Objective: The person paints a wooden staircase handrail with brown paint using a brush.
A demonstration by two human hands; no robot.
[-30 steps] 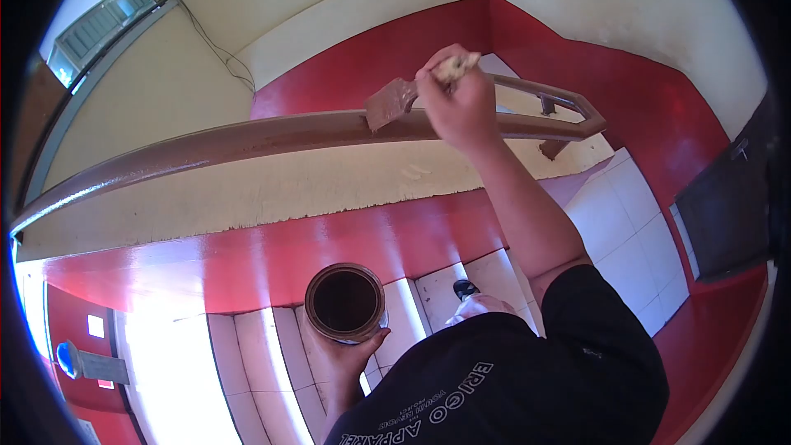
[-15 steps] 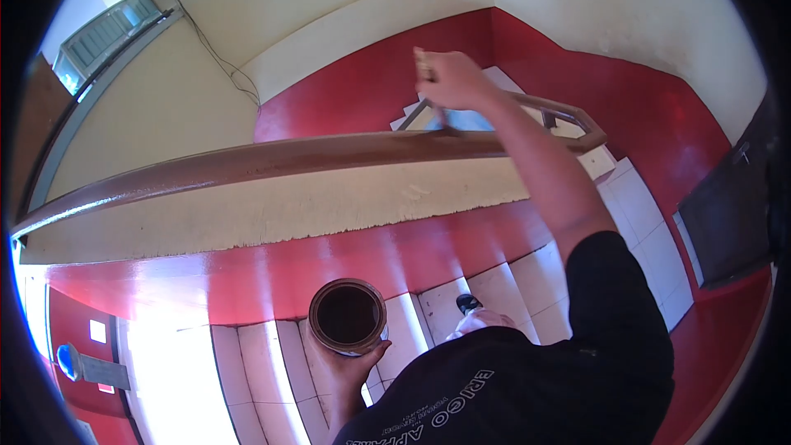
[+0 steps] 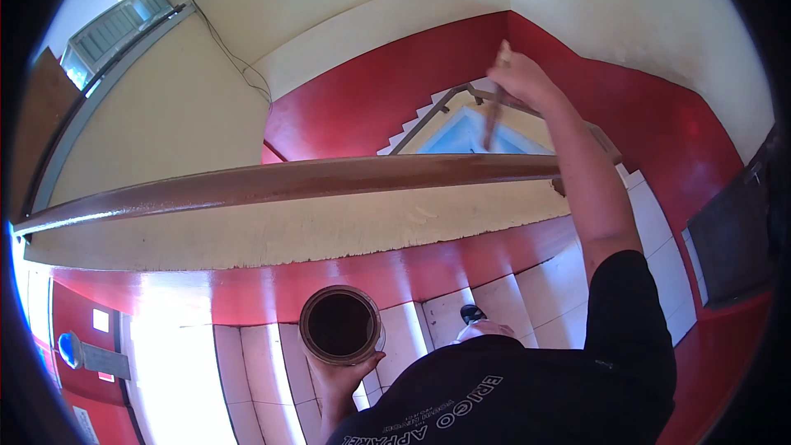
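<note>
pinching a paintbrush (image 3: 493,119) by its handle in the curled fingers of the right hand (image 3: 521,78), upper right of the frame, at the end of a raised bare forearm (image 3: 589,185). pointing the bristles down, close over the brown handrail (image 3: 329,176), spanning from the far left to right of centre; cannot tell, through the blur, whether touching it or slightly apart.

clasping an open paint tin (image 3: 339,288) with the left hand (image 3: 338,377), lower centre of the frame, and pressing a thumb to its right side; cannot tell how far round the other fingers reach. turning its dark mouth up to the camera, below the handrail and well apart from the brush.

facing a cream parapet (image 3: 346,227) under the rail, then a glossy red band (image 3: 412,274) lower down. standing over white tiled steps (image 3: 552,288) in a black t-shirt (image 3: 535,387), bottom right of centre, showing one dark shoe (image 3: 472,313) lower centre. looking past the brush to a blue panel (image 3: 449,136), upper right of centre.
</note>
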